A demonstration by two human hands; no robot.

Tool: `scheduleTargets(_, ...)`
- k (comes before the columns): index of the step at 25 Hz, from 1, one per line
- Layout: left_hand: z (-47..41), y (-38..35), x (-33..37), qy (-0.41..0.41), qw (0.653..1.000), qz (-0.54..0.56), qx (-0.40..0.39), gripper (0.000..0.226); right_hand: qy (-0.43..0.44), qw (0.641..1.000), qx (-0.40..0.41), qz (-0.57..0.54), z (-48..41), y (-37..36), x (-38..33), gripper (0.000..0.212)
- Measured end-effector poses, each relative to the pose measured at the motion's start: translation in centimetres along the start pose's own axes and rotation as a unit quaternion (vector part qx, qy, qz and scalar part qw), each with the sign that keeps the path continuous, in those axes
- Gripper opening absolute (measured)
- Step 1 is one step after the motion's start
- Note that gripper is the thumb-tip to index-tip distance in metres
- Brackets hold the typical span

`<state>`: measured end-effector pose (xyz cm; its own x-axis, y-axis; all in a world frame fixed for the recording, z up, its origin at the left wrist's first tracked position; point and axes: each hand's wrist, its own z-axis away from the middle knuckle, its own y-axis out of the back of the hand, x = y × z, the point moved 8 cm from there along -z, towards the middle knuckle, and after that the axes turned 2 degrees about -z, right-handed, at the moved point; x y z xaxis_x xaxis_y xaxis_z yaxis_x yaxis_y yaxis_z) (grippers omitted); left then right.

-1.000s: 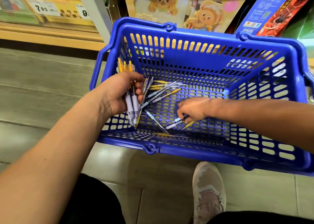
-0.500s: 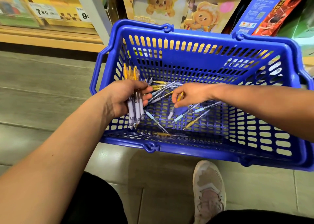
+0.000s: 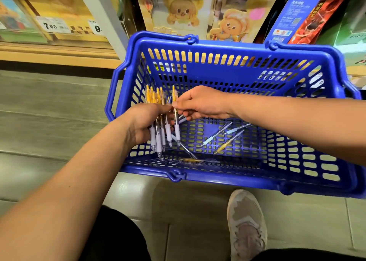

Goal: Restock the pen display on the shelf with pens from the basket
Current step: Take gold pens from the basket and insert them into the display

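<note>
The shopping basket (image 3: 237, 48) stood on the floor (image 3: 39, 112), directly before the shelf (image 3: 49, 54). Behind its far rim stood picture boxes (image 3: 182, 13), and the price tags (image 3: 52, 25) sat on the shelf edge further left. The left hand (image 3: 142, 124) was over the left part of the basket and gripped a bundle of pens (image 3: 158, 137), tips pointing down. Just to the right of it, the right hand (image 3: 200, 102) pinched a single pen (image 3: 175, 122) that was touching the bundle. Three loose pens (image 3: 227, 135) lay on the basket bottom, to the right of the hands. Another loose pen (image 3: 190, 160) lay along the near wall. A shoe (image 3: 246, 223) was on the floor on the near side of the basket.
</note>
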<state>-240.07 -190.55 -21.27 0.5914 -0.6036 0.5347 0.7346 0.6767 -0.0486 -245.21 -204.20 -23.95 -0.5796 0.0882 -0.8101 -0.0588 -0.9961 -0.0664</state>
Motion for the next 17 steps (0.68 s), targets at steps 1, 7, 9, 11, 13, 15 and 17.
scheduleTargets(1,0.0,0.0,-0.1,0.002,1.0,-0.005,-0.005,0.018,-0.008,1.0,-0.003,-0.015,0.0,-0.3,0.0,0.019)
scheduleTargets(7,-0.2,0.6,0.6,-0.056,0.998,-0.013,0.03,0.015,-0.036,0.99,-0.055,-0.127,-0.8,-1.6,-0.2,0.024)
scheduleTargets(9,-0.3,1.0,1.0,-0.066,0.997,-0.008,0.046,0.015,-0.019,0.997,-0.015,-0.073,-1.9,-0.4,0.1,0.021)
scheduleTargets(11,-0.3,1.3,1.2,-0.066,0.997,0.007,0.045,0.012,-0.027,0.996,0.063,0.064,-3.3,1.7,1.4,0.019)
scheduleTargets(13,-0.3,1.1,1.3,-0.063,0.998,0.023,0.02,0.01,-0.044,0.956,0.106,0.271,-4.7,3.4,3.1,0.019)
scheduleTargets(15,-0.6,1.0,1.2,-0.054,0.998,0.03,-0.001,0.01,-0.053,0.869,0.082,0.485,-5.7,3.8,5.0,0.025)
scheduleTargets(17,-0.9,1.1,1.0,-0.04,0.999,0.03,-0.006,0.009,-0.048,0.784,0.047,0.617,-6.3,3.6,6.8,0.039)
